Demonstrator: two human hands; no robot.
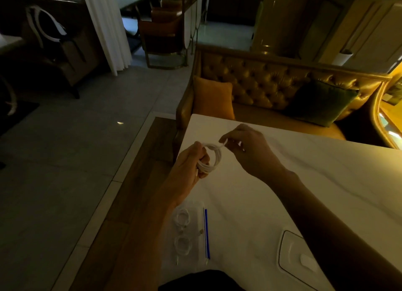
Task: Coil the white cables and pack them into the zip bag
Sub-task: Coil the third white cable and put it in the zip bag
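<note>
The left hand [188, 169] curls around a coiled white cable [211, 159], held above the table [304, 182]. At the coil's one o'clock, the right hand [245, 150] pinches the cable's loose end. The zip bag [191, 234], holding two coils, lies at six o'clock.

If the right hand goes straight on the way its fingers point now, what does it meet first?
Probably the white cable coil held by the left hand; the right hand pinches its loose end, though depth is unclear.
</note>
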